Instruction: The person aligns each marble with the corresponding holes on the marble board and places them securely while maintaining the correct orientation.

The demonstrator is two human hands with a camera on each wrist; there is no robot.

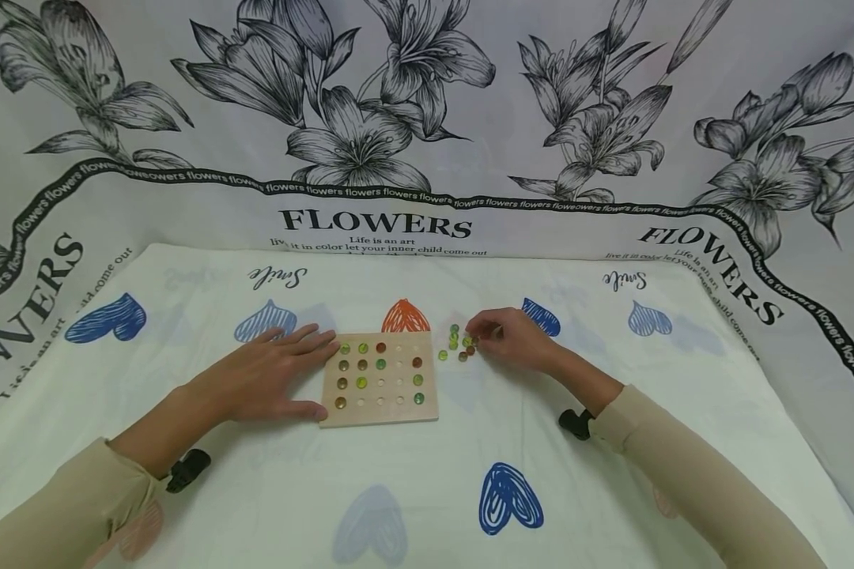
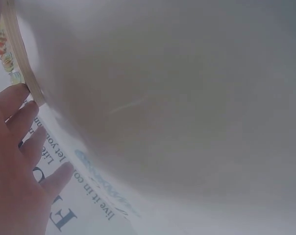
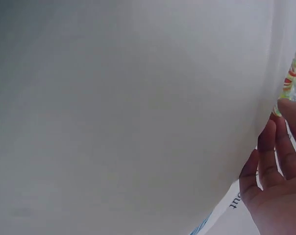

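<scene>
My left hand [image 1: 273,379], fingers straight and clutching nothing, spans the left edge of the wooden board [image 1: 379,419] from near corner to far, seemingly to stop it sliding on the tabletop [image 1: 270,490], short of whose far edge it lies, partly set with glass beads [image 1: 361,382]. Just off the board's right edge, by its far corner, loose beads [image 1: 453,344] lie handy for my right hand [image 1: 514,336], whose thumb and forefinger pinch one bead [image 3: 277,111], apparently because it is small and round. The right wrist view shows that bead; the head view hides it behind my fingers.
</scene>
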